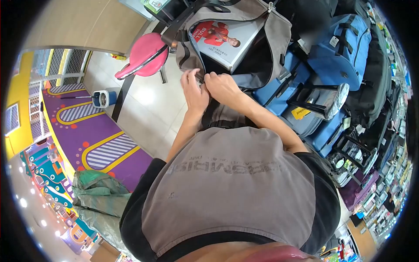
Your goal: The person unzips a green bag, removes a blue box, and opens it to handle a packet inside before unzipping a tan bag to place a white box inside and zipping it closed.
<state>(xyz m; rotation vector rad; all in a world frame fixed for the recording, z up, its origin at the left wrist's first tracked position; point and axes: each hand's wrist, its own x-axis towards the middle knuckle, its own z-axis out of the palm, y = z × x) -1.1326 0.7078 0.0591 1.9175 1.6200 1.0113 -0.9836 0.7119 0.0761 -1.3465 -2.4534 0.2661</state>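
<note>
A large grey-brown bag [279,26] lies wide open in front of me, its zipped edges spread apart. Inside it sits a white box [242,41] printed with a person in red and the words "BULL SHOP". My left hand [195,91] is closed on the near left corner of the bag's opening, fingers curled over the fabric edge. Right beside it, my right hand [221,89] pinches the same edge, the two hands almost touching. Whether a zipper pull is between the fingers is hidden. A zipper end with a metal pull [270,6] shows at the far right corner.
A pink round seat [147,54] stands left of the bag. Blue suitcases [338,52] and dark luggage [371,96] crowd the right side. A bucket [104,99] stands on the purple patterned floor [74,111]. A green sheet-like cover [98,192] is at lower left.
</note>
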